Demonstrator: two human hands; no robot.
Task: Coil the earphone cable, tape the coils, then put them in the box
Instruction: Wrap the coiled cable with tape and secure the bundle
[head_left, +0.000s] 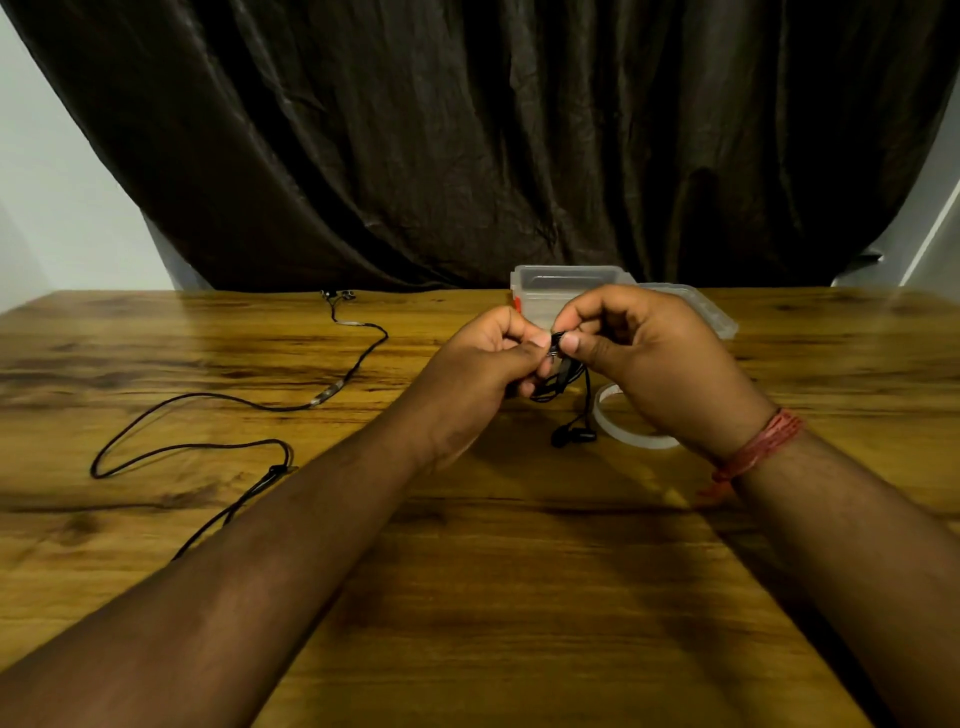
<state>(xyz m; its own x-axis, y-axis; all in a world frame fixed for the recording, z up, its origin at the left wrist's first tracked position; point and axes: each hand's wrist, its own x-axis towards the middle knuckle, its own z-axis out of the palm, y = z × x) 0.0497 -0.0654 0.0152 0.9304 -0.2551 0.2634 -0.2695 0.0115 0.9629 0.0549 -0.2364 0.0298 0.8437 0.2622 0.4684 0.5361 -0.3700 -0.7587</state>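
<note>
Two earphone sets are seen, one roll of tape, one box with its one lid, and two hands.

The coiled earphone cable (558, 376), thin, black and round in section, is held above the tabletop (467, 571) near the middle of its far half, between both hands. It is gathered into a small bundle of loops, and two black earbuds (571, 435) hang from it on short strands, reaching down to the tabletop just beside the tape roll (631, 434). The left hand (483, 358) is curled around the bundle, its thumb pressed on top. The right hand (644, 353) is also curled, its thumb and fingers (571, 343) pinching the upper part of the same bundle. A red thread band (758, 447) is worn on the right wrist.

The second earphone cable (228, 405) lies uncoiled along the left half of the tabletop, running in loose curves from the far edge toward the near left, with pale inline pieces along it.

The tape roll is a flat, translucent ring, partly hidden beneath the right hand. The box (566, 286) is of clear plastic, rectangular with rounded corners, set at the far edge behind the hands; its clear lid (711, 312) lies just beside it on the right. The tabletop is of glossy, grained wood. A dark creased curtain (467, 130) hangs behind.
</note>
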